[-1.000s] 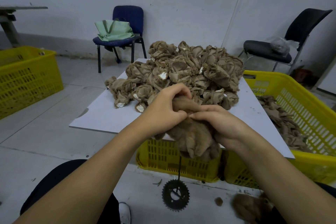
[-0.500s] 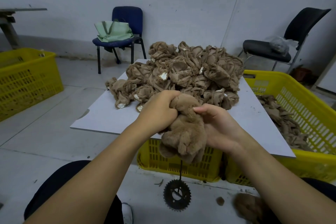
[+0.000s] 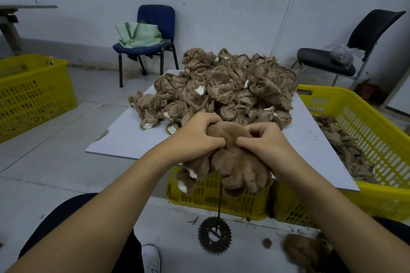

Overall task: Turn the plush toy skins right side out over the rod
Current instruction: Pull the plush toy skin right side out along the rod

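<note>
Upright on the rod [image 3: 220,198], the plush skin [image 3: 235,162] hangs downward, left hand [image 3: 195,139] and right hand [image 3: 264,142] pinching its top.

green bag [image 3: 138,34], partial print, perhaps "Dw"

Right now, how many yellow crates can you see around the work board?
4. One stands far left on the floor, one on the right holds brown skins, and two sit under the board's near edge. More may be hidden beneath the board.
</note>
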The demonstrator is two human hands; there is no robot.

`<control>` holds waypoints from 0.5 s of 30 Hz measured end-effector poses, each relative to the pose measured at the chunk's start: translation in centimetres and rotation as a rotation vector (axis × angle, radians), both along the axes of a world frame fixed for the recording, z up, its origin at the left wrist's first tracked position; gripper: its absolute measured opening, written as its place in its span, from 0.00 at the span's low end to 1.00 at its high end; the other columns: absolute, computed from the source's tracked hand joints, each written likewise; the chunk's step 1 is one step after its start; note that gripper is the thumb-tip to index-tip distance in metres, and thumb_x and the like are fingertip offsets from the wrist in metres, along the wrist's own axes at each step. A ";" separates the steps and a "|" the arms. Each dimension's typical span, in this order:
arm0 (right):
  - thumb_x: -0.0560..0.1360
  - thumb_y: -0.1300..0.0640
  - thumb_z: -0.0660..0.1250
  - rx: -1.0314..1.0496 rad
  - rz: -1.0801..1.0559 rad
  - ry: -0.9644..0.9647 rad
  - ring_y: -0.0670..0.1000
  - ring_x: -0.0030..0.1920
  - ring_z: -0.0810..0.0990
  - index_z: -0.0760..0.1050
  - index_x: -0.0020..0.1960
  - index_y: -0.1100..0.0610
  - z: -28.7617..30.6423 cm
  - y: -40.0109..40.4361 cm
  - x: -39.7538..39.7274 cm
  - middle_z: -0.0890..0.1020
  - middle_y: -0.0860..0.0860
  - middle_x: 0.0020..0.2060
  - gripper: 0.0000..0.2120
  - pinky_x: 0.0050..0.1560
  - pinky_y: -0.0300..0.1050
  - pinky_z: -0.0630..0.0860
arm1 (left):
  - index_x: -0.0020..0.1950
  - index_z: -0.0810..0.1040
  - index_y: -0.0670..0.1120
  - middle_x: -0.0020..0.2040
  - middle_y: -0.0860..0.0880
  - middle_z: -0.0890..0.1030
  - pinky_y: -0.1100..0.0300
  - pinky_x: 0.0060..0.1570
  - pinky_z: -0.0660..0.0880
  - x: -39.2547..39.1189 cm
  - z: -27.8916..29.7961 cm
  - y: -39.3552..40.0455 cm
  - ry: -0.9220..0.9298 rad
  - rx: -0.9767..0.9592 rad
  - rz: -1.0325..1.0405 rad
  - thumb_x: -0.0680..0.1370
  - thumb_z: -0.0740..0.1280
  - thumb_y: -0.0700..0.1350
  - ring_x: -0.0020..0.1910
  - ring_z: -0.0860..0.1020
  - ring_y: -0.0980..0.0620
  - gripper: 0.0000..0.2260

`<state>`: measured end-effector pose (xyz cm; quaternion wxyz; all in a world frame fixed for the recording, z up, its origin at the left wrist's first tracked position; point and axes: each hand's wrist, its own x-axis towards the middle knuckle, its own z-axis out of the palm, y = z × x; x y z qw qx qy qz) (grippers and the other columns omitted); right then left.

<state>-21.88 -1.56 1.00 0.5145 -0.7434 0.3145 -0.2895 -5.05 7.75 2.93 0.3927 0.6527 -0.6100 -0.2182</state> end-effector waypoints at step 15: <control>0.76 0.63 0.71 0.110 0.156 -0.070 0.52 0.45 0.86 0.85 0.48 0.59 0.7 0.2 -0.5 0.87 0.55 0.43 0.04 0.42 0.41 0.80 | 0.54 0.80 0.47 0.47 0.49 0.82 0.40 0.45 0.79 0.5 -0.6 -0.3 -0.237 0.074 0.086 0.73 0.67 0.44 0.46 0.80 0.49 0.10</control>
